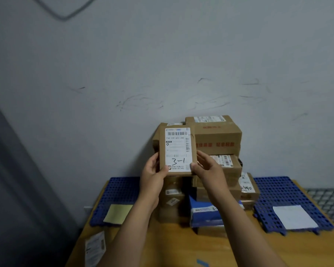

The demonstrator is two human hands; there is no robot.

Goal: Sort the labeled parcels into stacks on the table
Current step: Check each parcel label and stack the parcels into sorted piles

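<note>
Nearest: the smooth wooden table [162, 247] is carrying a loose printed label [94, 247]
Hands: the left hand [152, 176] and right hand [208, 170] are each pinching a lower side of the small parcel [177, 149]
Parcel: flat cardboard, labelled "3-1", being held upright before the pile [218, 135]
Mats: perforated blue plastic mats [121, 189] are bearing a yellow sheet [118, 213] and a white sheet [295, 216]; no parcels are showing on them
Progress: sorting is seemingly only beginning; boxes and a blue mailer [204, 214] are waiting

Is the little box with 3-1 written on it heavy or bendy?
Probably light: the left hand and right hand hold the small box upright by just its lower edges. Likely stiff, since its cardboard sides look flat and square.
</note>
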